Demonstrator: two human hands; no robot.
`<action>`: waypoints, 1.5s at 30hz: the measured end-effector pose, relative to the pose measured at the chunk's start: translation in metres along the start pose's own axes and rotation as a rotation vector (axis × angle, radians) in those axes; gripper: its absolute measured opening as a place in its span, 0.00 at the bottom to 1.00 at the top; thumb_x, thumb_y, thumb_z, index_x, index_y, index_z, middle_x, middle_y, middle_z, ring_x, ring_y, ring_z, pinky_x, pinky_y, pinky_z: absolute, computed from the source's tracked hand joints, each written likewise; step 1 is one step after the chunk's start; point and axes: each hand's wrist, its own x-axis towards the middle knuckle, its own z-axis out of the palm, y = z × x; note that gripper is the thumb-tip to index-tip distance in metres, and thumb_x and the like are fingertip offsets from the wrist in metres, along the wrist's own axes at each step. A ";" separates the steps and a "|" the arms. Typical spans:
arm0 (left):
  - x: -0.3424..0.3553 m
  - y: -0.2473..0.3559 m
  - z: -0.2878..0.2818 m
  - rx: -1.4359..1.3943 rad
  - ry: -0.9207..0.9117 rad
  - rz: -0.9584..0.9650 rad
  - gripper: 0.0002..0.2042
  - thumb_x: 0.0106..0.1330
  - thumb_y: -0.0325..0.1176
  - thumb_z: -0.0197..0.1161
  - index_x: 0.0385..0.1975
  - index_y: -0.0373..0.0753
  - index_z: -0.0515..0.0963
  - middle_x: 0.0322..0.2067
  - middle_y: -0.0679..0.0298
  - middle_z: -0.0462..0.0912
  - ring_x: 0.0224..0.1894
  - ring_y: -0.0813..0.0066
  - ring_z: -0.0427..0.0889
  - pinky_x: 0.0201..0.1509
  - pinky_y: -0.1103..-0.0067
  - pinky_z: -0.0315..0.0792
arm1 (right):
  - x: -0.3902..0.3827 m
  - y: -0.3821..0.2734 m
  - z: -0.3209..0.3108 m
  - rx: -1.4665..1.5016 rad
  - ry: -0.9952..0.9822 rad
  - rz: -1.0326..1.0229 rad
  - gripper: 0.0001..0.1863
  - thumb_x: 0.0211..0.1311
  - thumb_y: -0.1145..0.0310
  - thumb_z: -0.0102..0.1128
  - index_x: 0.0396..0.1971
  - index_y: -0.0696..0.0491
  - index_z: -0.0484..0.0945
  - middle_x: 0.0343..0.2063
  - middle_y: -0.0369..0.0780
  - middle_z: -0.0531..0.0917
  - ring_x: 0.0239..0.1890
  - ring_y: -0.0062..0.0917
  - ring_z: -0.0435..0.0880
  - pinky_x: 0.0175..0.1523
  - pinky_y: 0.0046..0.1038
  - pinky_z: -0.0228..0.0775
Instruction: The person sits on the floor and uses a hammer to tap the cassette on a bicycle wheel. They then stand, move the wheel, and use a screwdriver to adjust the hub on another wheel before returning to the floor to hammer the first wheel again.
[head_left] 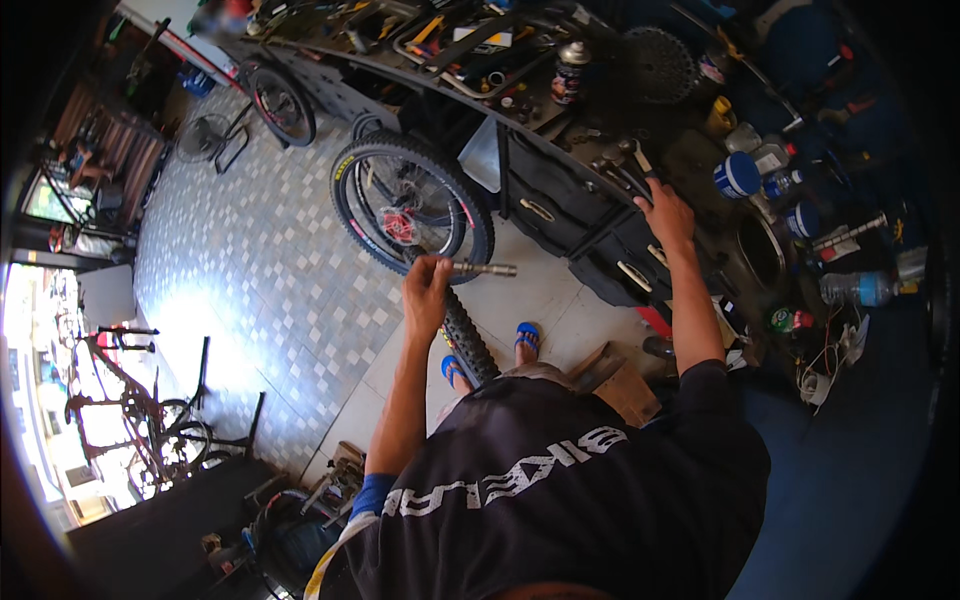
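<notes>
My left hand (pixel 428 290) is closed round a slim silver metal rod (pixel 490 269), whose stepped end sticks out to the right. Just below that hand, a bicycle wheel with a knobby black tyre (pixel 466 338) is seen edge-on by my feet. My right hand (pixel 668 214) reaches over the workbench edge, thumb and fingers round the near end of a metal hand tool (pixel 641 160); its exact kind is unclear. Other metal tools lie beside it. Further off, another bicycle wheel (pixel 345 185) with a red hub area leans by the bench.
The cluttered workbench (pixel 690 170) carries a spray can (pixel 570 72), a cassette (pixel 660 65), a blue-and-white tub (pixel 737 175) and bottles. Black drawers (pixel 545 205) line its front. A cardboard box (pixel 618 388) stands near my feet. Bicycle frames (pixel 140 410) stand at the left on tiled floor (pixel 270 270).
</notes>
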 end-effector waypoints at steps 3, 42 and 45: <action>0.008 0.043 -0.009 -0.114 -0.063 0.087 0.12 0.76 0.39 0.65 0.43 0.33 0.82 0.31 0.72 0.81 0.33 0.85 0.73 0.39 0.82 0.68 | -0.001 -0.003 0.005 -0.075 0.105 -0.024 0.28 0.67 0.45 0.64 0.60 0.46 0.78 0.45 0.46 0.84 0.51 0.45 0.84 0.54 0.45 0.76; 0.046 0.091 -0.035 -0.111 -0.477 0.074 0.18 0.66 0.21 0.71 0.56 0.33 0.81 0.47 0.60 0.87 0.46 0.79 0.85 0.51 0.81 0.79 | -0.090 -0.044 -0.120 0.720 0.081 -0.098 0.17 0.69 0.55 0.66 0.47 0.53 0.84 0.41 0.48 0.86 0.44 0.42 0.87 0.48 0.39 0.78; 0.031 0.079 -0.037 -0.074 -0.457 0.000 0.18 0.64 0.22 0.73 0.55 0.33 0.81 0.46 0.62 0.86 0.46 0.78 0.84 0.51 0.80 0.79 | -0.037 0.030 -0.075 0.535 0.241 0.126 0.18 0.70 0.54 0.65 0.48 0.52 0.83 0.41 0.48 0.85 0.42 0.42 0.87 0.48 0.40 0.77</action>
